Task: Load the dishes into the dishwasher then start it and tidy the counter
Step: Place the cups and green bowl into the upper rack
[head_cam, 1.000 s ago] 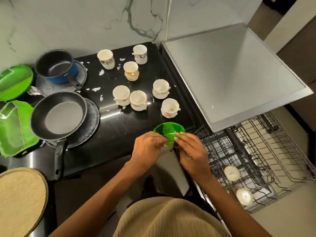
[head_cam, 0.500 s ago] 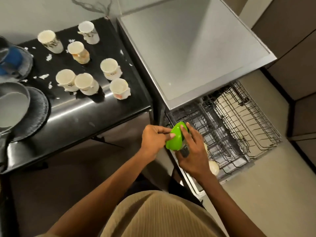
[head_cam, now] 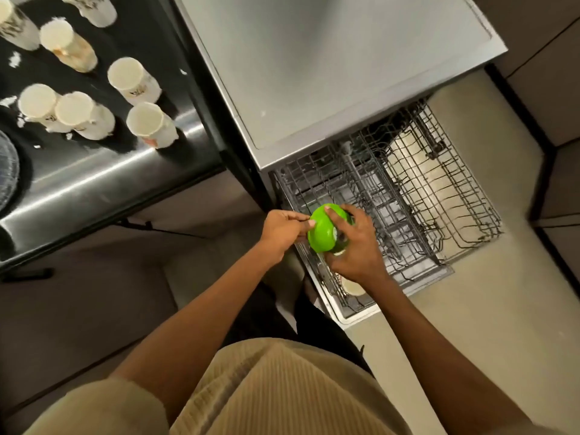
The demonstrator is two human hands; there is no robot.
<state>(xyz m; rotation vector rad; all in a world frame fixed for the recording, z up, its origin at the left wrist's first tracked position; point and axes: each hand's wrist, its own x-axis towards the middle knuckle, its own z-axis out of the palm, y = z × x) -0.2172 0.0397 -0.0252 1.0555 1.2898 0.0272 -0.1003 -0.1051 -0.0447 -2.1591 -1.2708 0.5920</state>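
While both hands tip the small glossy green plastic bowl [head_cam: 323, 232] over the pulled-out grey wire dishwasher rack [head_cam: 408, 196] | step: loading | left hand [head_cam: 284, 229] fingers pinch its rim, right hand [head_cam: 353, 246] fingers curl around its base | next: likely seat it upside-down between the tines | white cups [head_cam: 150, 124] wait on the black worktop [head_cam: 103, 171].

Below you lies a pale beige floor [head_cam: 470, 324], bare to the right of the machine. Dark brown cabinet fronts [head_cam: 543, 89] line the right edge. Your ribbed beige top [head_cam: 282, 394] fills the bottom of the view.
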